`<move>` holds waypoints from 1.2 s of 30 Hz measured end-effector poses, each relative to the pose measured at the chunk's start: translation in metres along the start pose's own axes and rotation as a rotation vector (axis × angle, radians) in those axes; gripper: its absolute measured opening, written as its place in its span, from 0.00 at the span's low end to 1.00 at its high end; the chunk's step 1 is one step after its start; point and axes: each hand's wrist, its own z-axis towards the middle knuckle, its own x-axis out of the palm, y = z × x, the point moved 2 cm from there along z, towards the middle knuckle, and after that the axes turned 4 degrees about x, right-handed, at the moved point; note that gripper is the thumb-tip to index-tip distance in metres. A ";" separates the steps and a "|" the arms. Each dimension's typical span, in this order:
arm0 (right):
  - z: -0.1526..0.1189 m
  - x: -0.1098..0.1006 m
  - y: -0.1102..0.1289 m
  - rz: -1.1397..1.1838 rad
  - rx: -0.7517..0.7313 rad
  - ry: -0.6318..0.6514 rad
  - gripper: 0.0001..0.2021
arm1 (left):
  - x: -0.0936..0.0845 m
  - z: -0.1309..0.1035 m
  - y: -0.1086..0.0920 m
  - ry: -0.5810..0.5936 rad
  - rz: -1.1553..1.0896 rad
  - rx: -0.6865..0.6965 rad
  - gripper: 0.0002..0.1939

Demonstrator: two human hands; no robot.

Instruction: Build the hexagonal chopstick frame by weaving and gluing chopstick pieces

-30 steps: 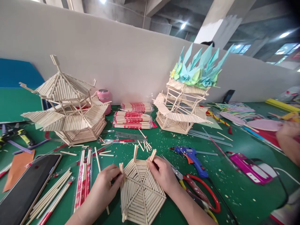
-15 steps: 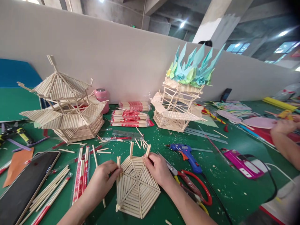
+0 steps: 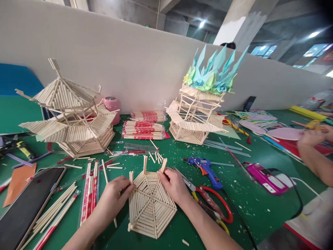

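A flat, many-sided panel of wooden sticks (image 3: 153,208) lies on the green table, with short paired sticks standing upright at its far and left corners. My left hand (image 3: 118,194) pinches the upright sticks at the panel's left corner between thumb and fingers. At the upper right corner, my right hand (image 3: 173,184) is closed around the base of another upright pair. Between the two hands, a third pair (image 3: 145,164) stands untouched at the far edge. A loose stick lies partly under my left hand.
Stick pavilions stand at the back left (image 3: 78,128) and back right (image 3: 192,125). Right of my hands are a blue glue gun (image 3: 205,170) and red-handled scissors (image 3: 227,205). A phone (image 3: 33,205) lies left. Another person's hands (image 3: 313,139) work at far right.
The view has shifted slightly. Both hands keep their hold on the panel's upright sticks, and the other person's hands at the far right have moved a little.
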 end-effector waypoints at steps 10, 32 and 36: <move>0.001 0.000 0.001 0.012 0.003 0.000 0.12 | 0.000 0.001 -0.002 -0.005 -0.005 0.008 0.15; 0.001 -0.009 0.006 0.105 0.039 0.029 0.10 | -0.004 -0.002 -0.004 0.018 0.022 -0.028 0.12; 0.000 -0.022 0.006 0.135 0.058 0.028 0.09 | -0.006 -0.007 -0.003 0.019 0.039 -0.059 0.09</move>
